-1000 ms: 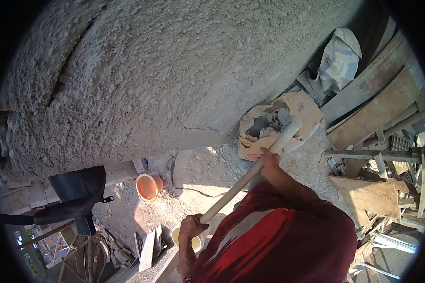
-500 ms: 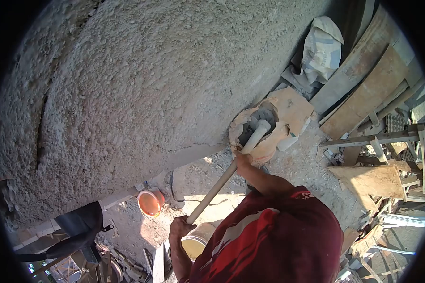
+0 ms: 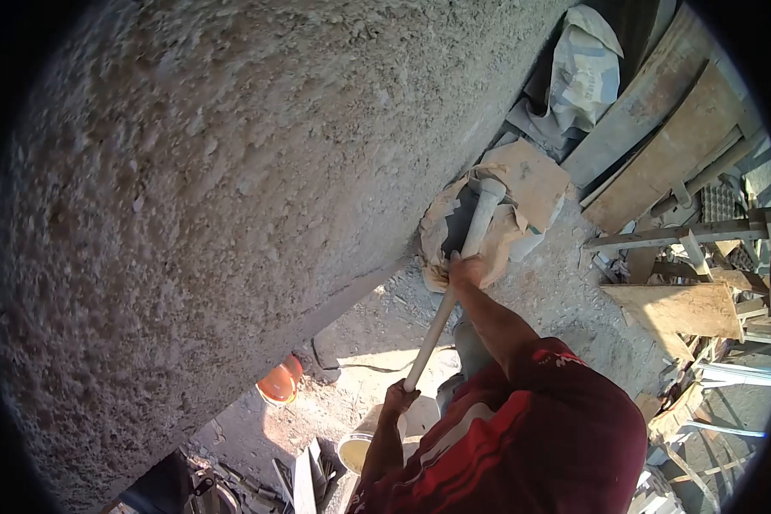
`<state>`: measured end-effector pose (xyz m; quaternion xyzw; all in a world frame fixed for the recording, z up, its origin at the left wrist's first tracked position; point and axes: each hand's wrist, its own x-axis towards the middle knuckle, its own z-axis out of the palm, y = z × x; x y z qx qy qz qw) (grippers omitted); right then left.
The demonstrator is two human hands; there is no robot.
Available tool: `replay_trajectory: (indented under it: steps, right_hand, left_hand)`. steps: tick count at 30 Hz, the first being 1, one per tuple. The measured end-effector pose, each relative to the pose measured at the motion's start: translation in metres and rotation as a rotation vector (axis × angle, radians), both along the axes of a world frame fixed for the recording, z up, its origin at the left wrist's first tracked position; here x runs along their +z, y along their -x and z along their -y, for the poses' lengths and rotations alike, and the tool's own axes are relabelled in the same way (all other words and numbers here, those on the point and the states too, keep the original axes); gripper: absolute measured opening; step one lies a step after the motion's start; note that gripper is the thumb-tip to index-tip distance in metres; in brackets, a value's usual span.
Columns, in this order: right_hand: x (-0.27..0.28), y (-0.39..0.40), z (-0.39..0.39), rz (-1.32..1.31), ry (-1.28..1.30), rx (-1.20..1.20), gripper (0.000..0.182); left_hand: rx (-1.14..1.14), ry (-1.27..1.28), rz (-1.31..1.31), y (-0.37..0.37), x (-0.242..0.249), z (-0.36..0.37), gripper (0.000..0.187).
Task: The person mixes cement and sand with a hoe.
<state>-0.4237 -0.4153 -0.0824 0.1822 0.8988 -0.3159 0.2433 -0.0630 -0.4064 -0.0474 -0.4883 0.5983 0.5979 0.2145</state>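
A long pale handle with a thick, dusty collar at its far end, like a hoe (image 3: 441,323), slants over a torn brown paper bag (image 3: 522,184). Any blade below the collar is hidden. Grey powder shows inside the bag's mouth. My right hand (image 3: 465,271) is wrapped around the middle of the handle, in front of the bag's near rim. Lower down, my left hand (image 3: 399,399) grips the handle close to its near end. Both hands are closed.
A rough plastered wall (image 3: 231,197) rises on the left. An orange bucket (image 3: 280,381) and a pale bucket (image 3: 356,449) stand on the dusty floor. Boards (image 3: 660,137), a crumpled white sack (image 3: 584,73) and scrap wood (image 3: 681,308) lie to the right.
Both hands and the hoe have moved up and to the right in view, and the handle stands steeper. The collar has shifted toward the bag's far rim. My view has also shifted.
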Motion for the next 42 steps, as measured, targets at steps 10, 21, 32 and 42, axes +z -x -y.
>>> replay_trajectory:
  steps: [10,21,32,42]
  right_hand:
    - [0.001,-0.024,-0.001,0.114,-0.067,0.042,0.058]
    - [-0.004,-0.024,0.002,0.166,-0.013,0.04,0.051]
    - [0.016,-0.016,-0.006,0.481,0.156,-0.042,0.049]
    - [0.01,-0.029,-0.016,0.23,0.117,0.033,0.046]
  left_hand:
    - [-0.289,0.414,0.202,-0.007,0.063,0.016,0.026]
    - [-0.372,0.527,0.37,0.022,0.13,0.026,0.017]
    - [-0.5,0.431,0.473,0.063,0.235,0.03,0.025]
    - [-0.627,0.528,0.325,0.067,0.293,0.001,0.036]
